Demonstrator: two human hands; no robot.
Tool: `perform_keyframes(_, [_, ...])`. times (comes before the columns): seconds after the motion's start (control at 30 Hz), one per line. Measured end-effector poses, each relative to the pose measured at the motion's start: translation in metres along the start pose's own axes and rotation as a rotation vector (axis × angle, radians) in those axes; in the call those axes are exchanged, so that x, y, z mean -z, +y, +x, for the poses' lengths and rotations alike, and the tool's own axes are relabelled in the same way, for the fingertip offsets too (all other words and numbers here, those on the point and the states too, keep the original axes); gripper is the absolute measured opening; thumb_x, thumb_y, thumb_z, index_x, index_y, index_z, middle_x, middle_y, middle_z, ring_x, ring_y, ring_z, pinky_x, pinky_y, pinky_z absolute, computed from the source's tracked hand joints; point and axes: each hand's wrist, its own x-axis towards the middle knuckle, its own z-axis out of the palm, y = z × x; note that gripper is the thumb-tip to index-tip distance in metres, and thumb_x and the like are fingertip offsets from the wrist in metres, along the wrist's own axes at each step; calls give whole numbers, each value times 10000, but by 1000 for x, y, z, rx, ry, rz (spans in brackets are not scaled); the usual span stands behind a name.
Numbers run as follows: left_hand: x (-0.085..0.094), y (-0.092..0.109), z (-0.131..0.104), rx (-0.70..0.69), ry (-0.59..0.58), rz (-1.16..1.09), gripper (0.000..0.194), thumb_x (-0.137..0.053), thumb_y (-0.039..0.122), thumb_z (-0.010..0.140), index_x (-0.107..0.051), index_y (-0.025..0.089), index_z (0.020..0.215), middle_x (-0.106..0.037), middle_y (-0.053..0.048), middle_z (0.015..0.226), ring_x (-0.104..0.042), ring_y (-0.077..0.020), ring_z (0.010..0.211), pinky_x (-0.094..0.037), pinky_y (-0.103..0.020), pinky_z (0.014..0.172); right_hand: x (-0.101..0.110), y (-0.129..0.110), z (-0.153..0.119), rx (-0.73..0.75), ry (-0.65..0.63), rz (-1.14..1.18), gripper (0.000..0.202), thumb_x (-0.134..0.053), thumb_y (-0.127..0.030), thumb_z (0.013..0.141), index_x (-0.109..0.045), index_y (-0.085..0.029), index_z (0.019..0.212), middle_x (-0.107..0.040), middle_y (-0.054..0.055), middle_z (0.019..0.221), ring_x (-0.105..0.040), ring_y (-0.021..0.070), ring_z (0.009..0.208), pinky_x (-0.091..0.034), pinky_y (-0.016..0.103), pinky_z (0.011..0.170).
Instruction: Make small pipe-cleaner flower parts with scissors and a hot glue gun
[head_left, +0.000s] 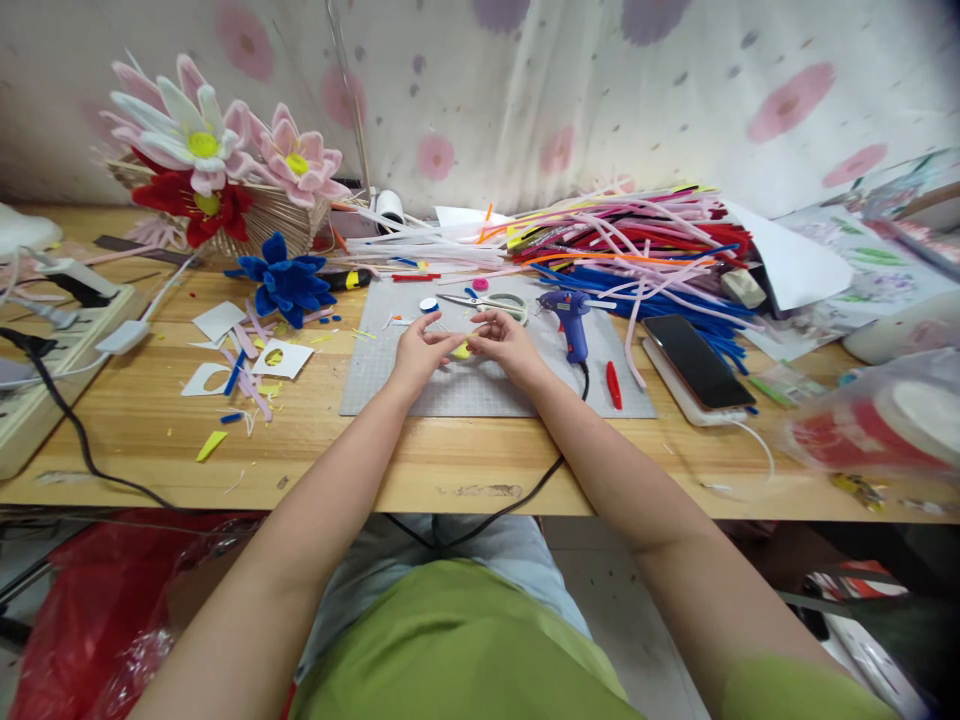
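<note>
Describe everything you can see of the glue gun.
The glue gun is blue-purple and looks plastic. It lies on its side on the grey mat, right of the scissors, nozzle to the left, handle towards the viewer. A white stick juts from its back; a black cord leaves the handle's end. The right hand is near, not touching it.

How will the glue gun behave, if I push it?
The glue gun will probably slide, not roll: it lies on its side on the mat. Its trailing cord may tug and turn it. The stick poking out could snag.
</note>
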Motion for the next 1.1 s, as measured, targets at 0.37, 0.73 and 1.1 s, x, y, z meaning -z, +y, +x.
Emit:
perform_keyframes(0.37, [0, 4, -1, 46, 29, -14, 641, -697, 145, 642, -489, 104, 1248, -685, -59, 796, -630, -116, 665, -479, -195, 552, 1, 1, 1, 10, 10, -13, 382, -703, -296, 580, -485, -210, 882, -580, -66, 632, -587, 98, 619, -477, 261, 632])
perform_keyframes(0.73, [0, 3, 0, 47, 12, -6, 725, -752, 162, 598, -469, 108, 1264, -680, -58, 806, -628, -115, 661, -481, -196, 555, 1, 1, 1, 16, -33, -28, 386, -710, -315, 587, -484, -217, 885, -581, -59, 654, -584, 102, 642, -486, 272, 656])
perform_keyframes(1.1, [1, 3, -1, 55, 24, -6, 723, -748, 174, 606, -472, 106, 1271, -686, -59, 799, -629, -116, 644, -490, -219, 584, -1, 2, 2, 14, -30, -39, 417, -710, -312, 577, -464, -220, 901, -589, -60, 675, -577, 99, 640, -474, 260, 631])
